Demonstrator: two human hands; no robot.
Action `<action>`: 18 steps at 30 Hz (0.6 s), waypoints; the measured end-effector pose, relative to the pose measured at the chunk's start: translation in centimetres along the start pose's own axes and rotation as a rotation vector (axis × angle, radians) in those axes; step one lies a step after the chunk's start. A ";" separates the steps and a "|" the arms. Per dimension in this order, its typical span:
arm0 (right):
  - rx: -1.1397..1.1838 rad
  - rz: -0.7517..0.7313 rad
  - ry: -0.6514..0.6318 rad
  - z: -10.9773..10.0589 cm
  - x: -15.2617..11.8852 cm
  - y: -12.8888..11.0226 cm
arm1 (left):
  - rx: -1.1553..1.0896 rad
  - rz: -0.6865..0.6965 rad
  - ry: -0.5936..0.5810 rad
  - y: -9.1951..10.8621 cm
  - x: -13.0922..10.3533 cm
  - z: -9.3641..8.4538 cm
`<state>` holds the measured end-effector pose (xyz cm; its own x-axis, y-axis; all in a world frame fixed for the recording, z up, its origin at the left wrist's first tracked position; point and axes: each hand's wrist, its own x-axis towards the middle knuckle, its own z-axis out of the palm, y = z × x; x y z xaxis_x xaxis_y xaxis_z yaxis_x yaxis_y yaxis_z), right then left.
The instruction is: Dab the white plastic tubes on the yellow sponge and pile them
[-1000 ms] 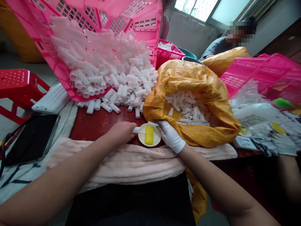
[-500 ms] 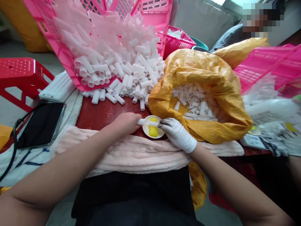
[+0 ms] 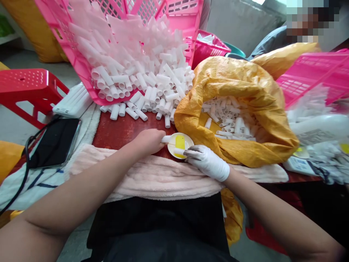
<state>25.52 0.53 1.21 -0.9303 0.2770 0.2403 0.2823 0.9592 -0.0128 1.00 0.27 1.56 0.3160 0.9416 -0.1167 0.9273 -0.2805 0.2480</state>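
My bare left hand (image 3: 152, 142) is closed around a short white tube (image 3: 165, 139), whose end points over a small white dish (image 3: 189, 141). A yellow piece (image 3: 180, 142) lies in the dish. My right hand (image 3: 207, 160), in a white glove with darkened fingertips, pinches another white tube (image 3: 179, 151) over the near part of the dish. The two tubes are apart. A heap of white tubes (image 3: 152, 98) spills from a tilted pink basket (image 3: 92, 96) behind my left hand.
An open yellow sack (image 3: 231, 78) with many tubes stands beside my right hand. A pink towel (image 3: 152, 178) lines the front edge. At the left are a black-screened tablet (image 3: 53, 143) and a red stool (image 3: 24, 85). A person's sleeve (image 3: 268, 42) shows at the back right.
The tube in my right hand has moved toward me and away from the left tube, showing more of the yellow piece. The whole view has shifted slightly.
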 end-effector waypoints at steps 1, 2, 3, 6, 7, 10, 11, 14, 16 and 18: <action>0.019 -0.015 0.002 -0.3 0.3 -0.3 | -0.002 -0.004 0.002 0.0 0.0 0.0; 0.041 -0.034 0.023 -0.5 0.6 -0.5 | -0.001 -0.010 0.001 0.0 0.0 0.1; 0.074 -0.042 0.074 -0.7 0.9 -0.7 | 0.001 -0.015 0.000 0.0 0.0 0.1; 0.340 0.122 0.365 -0.8 2.0 -1.2 | 0.009 0.000 0.034 0.2 -0.2 -0.1; 0.477 0.237 0.490 -0.6 2.4 -1.3 | 0.013 0.020 0.069 0.3 -0.2 -0.1; 0.837 0.540 0.702 0.1 3.4 -1.3 | 0.007 0.102 0.173 0.4 -0.5 -0.3; 0.891 0.588 0.718 0.2 3.6 -1.3 | -0.006 0.115 0.188 0.5 -0.7 -0.4; 0.798 0.546 0.648 -0.4 4.3 -1.4 | -0.064 0.131 0.174 0.7 -1.0 -0.2; 0.640 0.403 0.502 -1.3 4.7 -1.5 | -0.064 0.147 0.165 1.0 -1.3 -0.1; 0.549 0.373 0.408 -1.9 5.3 -1.7 | -0.012 0.152 0.192 1.5 -1.5 -0.1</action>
<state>20.52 0.26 4.35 -0.6069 0.6462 0.4627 0.3041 0.7267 -0.6159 1.86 -1.52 2.23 0.4068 0.9071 0.1076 0.8691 -0.4206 0.2601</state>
